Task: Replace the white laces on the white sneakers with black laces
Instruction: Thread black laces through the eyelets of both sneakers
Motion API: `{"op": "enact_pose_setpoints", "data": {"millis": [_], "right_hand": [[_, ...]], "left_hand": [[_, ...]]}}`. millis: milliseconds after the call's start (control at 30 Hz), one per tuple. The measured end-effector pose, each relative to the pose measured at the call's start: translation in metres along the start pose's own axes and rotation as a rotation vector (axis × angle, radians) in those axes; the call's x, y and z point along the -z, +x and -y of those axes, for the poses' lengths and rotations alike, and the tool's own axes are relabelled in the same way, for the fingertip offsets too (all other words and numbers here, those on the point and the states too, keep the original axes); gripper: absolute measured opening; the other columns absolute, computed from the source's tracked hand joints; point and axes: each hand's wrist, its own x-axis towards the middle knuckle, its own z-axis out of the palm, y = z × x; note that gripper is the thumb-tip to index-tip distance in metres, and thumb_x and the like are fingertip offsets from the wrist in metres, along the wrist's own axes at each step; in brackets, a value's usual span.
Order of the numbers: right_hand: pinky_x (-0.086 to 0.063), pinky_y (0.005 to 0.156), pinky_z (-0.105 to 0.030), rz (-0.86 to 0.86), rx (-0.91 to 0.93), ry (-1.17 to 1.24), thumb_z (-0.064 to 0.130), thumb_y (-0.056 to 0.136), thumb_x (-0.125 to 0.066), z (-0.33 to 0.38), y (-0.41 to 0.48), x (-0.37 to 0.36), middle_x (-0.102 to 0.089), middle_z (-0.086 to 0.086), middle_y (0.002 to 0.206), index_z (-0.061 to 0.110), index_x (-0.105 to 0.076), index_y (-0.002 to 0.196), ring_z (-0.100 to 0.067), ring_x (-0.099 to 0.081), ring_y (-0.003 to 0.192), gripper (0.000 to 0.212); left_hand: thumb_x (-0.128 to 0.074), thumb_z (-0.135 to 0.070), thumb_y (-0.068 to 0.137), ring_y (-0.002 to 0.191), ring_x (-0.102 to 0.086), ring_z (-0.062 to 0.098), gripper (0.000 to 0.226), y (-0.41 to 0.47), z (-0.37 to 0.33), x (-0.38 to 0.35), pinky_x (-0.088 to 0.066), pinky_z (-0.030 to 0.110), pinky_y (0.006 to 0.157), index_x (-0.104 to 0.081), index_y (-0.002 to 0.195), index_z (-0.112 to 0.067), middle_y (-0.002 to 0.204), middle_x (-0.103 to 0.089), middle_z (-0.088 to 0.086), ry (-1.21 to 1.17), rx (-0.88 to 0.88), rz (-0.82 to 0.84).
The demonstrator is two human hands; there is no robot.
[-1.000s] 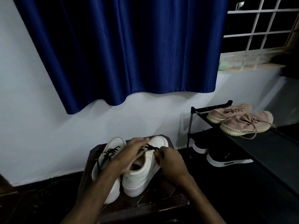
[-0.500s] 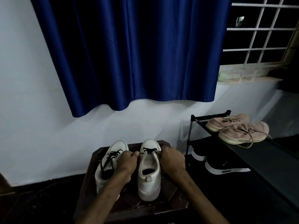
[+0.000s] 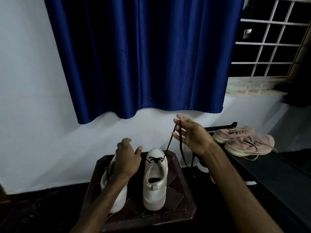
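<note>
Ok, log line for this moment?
right hand: holds black lace, taut from right sneaker | left hand: open over left sneaker | lacing: unfinished

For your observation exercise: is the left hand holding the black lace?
No: the right hand pinches the black lace above the sneaker; the left hand holds nothing.

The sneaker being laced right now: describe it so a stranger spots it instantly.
Below the blue curtain stands a dark brown stool. On it, the right white sneaker is the one. Unlike the left white sneaker, its black lace rises into the right hand.
</note>
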Motion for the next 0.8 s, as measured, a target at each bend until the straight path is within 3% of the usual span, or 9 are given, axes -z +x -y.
{"op": "enact_pose_setpoints", "data": {"millis": [67,167,233,300,367,467,567,667,800], "right_hand": [[-0.056,0.075,-0.034,0.049,0.044,0.072,0.01,0.089,-0.058,0.006,-0.001,-0.015,-0.066,-0.001,0.105,0.014,-0.058,0.121,-0.013,-0.061,0.082,0.032],[-0.054,0.084,-0.035,0.148,0.064,0.143,0.01,0.08,-0.062,0.008,-0.004,-0.041,-0.066,-0.001,0.112,0.016,-0.06,0.118,-0.014,-0.062,0.09,0.039],[-0.05,0.087,-0.032,0.173,0.078,0.181,0.006,0.081,-0.059,0.01,-0.005,-0.054,-0.064,-0.002,0.114,0.016,-0.059,0.117,-0.014,-0.061,0.093,0.037],[-0.047,0.078,-0.028,0.161,0.103,0.199,0.004,0.08,-0.058,0.014,-0.006,-0.057,-0.065,-0.002,0.111,0.016,-0.059,0.116,-0.014,-0.061,0.091,0.038],[-0.043,0.067,-0.023,0.106,0.13,0.192,0.004,0.076,-0.061,0.018,-0.005,-0.048,-0.065,0.0,0.104,0.016,-0.06,0.114,-0.012,-0.061,0.086,0.04],[-0.037,0.06,-0.019,-0.017,0.139,0.231,0.004,0.073,-0.061,0.023,-0.003,-0.025,-0.064,0.002,0.095,0.017,-0.059,0.11,-0.009,-0.058,0.076,0.039],[-0.038,0.055,-0.017,-0.098,0.145,0.265,0.003,0.072,-0.059,0.024,0.001,0.0,-0.062,0.003,0.089,0.015,-0.059,0.108,-0.007,-0.057,0.072,0.038],[-0.042,0.052,-0.016,-0.15,0.119,0.239,0.001,0.08,-0.055,0.015,0.003,0.018,-0.061,0.001,0.088,0.012,-0.059,0.111,-0.008,-0.055,0.071,0.033],[-0.048,0.053,-0.016,-0.218,0.092,0.242,-0.001,0.094,-0.046,-0.003,0.006,0.046,-0.06,-0.002,0.089,0.007,-0.058,0.118,-0.009,-0.055,0.073,0.028]], "left_hand": [[-0.056,-0.031,0.097,0.112,-0.056,0.023,0.031,-0.008,-0.025,0.007,-0.045,0.035,0.092,-0.054,0.123,-0.014,0.12,-0.058,0.002,-0.21,-0.123,0.0],[-0.046,-0.039,0.1,0.107,-0.063,0.015,0.027,-0.019,-0.078,0.012,-0.05,0.037,0.091,-0.059,0.115,-0.021,0.11,-0.067,-0.005,-0.613,-0.087,0.383],[-0.045,-0.038,0.101,0.099,-0.067,0.014,0.029,-0.021,-0.098,0.014,-0.051,0.037,0.089,-0.057,0.118,-0.019,0.104,-0.07,-0.001,-0.651,-0.105,0.511],[-0.046,-0.028,0.103,0.075,-0.068,0.014,0.025,-0.021,-0.099,0.018,-0.051,0.034,0.081,-0.059,0.113,-0.009,0.082,-0.066,0.002,-0.694,-0.113,0.543],[-0.047,-0.024,0.103,0.055,-0.052,0.007,0.026,-0.018,-0.086,0.026,-0.05,0.032,0.072,-0.065,0.097,-0.007,0.065,-0.051,-0.004,-0.672,-0.11,0.511],[-0.047,-0.027,0.102,0.052,-0.039,0.005,0.032,-0.013,-0.06,0.043,-0.052,0.027,0.058,-0.066,0.083,-0.009,0.059,-0.04,-0.007,-0.603,-0.063,0.498],[-0.047,-0.026,0.102,0.047,-0.036,0.005,0.033,-0.009,-0.04,0.059,-0.043,0.021,0.046,-0.065,0.081,-0.009,0.061,-0.038,-0.004,-0.515,-0.024,0.472],[-0.046,-0.021,0.103,0.048,-0.036,0.004,0.03,-0.003,-0.028,0.07,-0.038,0.02,0.045,-0.068,0.086,-0.009,0.063,-0.042,-0.005,-0.424,-0.037,0.468],[-0.046,-0.003,0.099,0.059,-0.046,0.006,0.03,0.005,-0.022,0.082,-0.041,0.02,0.048,-0.074,0.097,-0.015,0.076,-0.064,-0.004,-0.295,-0.127,0.5]]}}
